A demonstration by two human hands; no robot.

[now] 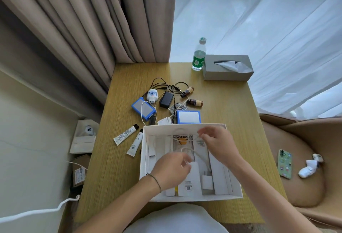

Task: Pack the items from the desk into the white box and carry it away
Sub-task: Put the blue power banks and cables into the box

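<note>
The open white box [144, 158] sits at the near edge of the wooden desk [114, 168], with white packets and a charger inside. Both hands hover over it. My left hand [171, 170] pinches one end of a thin white cable [199, 156], and my right hand [218, 145] pinches the other part higher up. Behind the box lie two blue-edged devices [143, 108] [188, 117], a black adapter [166, 99] with cords, a white plug [152, 95], two brown bottles [195, 102] and two white tubes [125, 134].
A grey tissue box [227, 68] and a green-labelled water bottle [199, 57] stand at the desk's far right. Curtains hang behind. A tan chair on the right holds a phone [285, 163] and a white sock. Cartons sit on the floor at left.
</note>
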